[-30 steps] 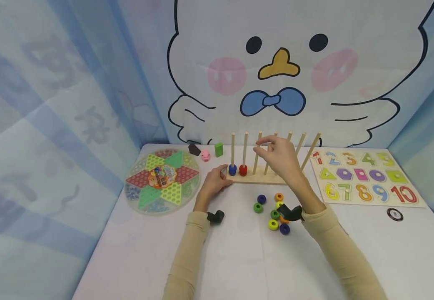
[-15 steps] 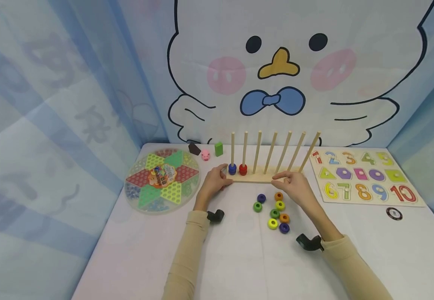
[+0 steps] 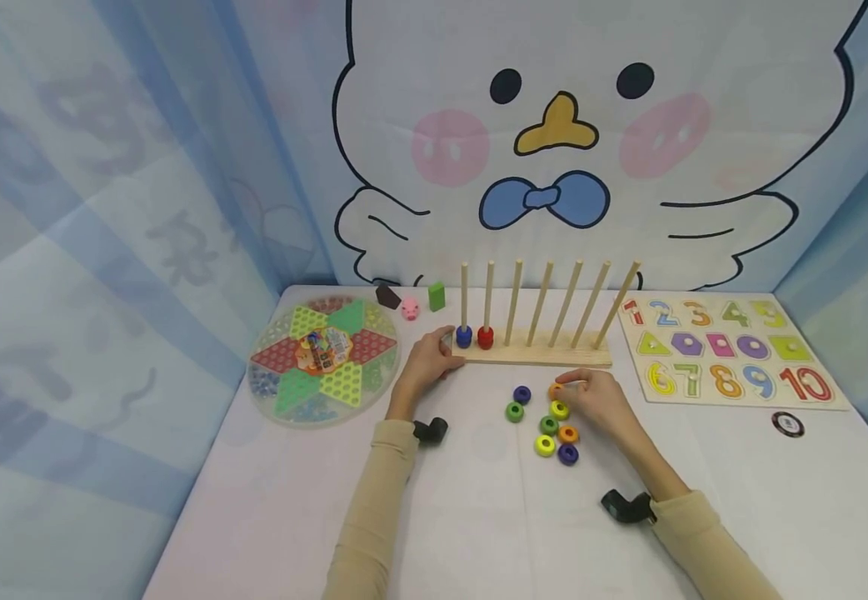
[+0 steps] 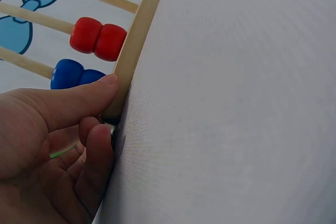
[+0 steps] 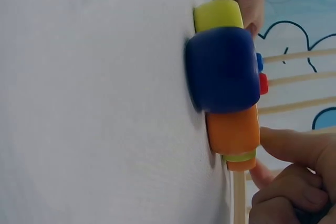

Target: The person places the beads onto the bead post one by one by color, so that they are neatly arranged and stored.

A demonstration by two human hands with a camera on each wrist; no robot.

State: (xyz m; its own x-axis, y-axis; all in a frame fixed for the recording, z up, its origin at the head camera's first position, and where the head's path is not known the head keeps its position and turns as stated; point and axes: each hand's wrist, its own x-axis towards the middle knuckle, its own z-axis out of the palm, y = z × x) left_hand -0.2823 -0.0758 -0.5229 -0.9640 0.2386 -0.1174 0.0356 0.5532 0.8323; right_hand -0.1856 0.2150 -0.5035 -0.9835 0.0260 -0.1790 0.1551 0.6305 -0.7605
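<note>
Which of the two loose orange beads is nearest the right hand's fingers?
The orange bead closer to the wooden rack: the fingers are at it; the other orange bead lies nearer the camera.

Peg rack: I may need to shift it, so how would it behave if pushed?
The rack looks like wood, so it's probably stiff. Its tall pegs on a narrow base suggest it might tip if pushed high.
</note>
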